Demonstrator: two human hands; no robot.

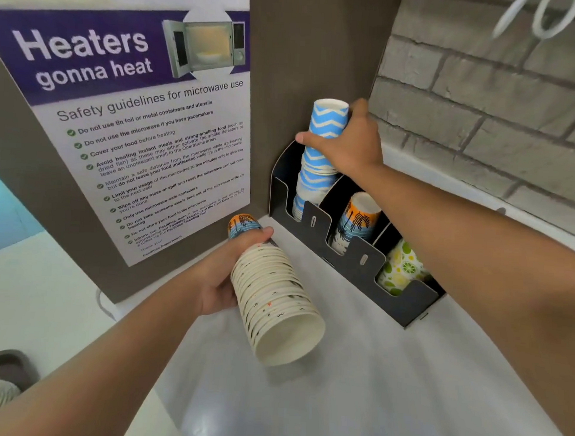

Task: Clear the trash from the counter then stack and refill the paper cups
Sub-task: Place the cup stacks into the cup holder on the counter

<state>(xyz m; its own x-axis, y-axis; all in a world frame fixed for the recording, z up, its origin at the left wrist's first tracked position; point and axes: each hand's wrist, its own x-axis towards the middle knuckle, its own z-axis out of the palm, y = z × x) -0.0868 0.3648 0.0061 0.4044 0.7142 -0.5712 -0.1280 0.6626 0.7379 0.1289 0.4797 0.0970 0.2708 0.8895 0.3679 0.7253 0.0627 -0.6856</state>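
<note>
Right hand (348, 144) clamps upright blue-zigzag paper cup stack (322, 153) over black holder's (360, 260) far slot; left hand (224, 274) grips tilted palm-print stack (269, 293), nearer the middle slot.

Paper cups (277, 303) matt w/ printed patterns; holder (353, 257) matt black board; far-right wall (482, 104) rough grey brick.

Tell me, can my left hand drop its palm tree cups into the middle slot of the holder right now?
Probably yes. The left hand holds its cup stack free over the counter, and the middle slot is open on top, though the right forearm crosses close beside it.
</note>
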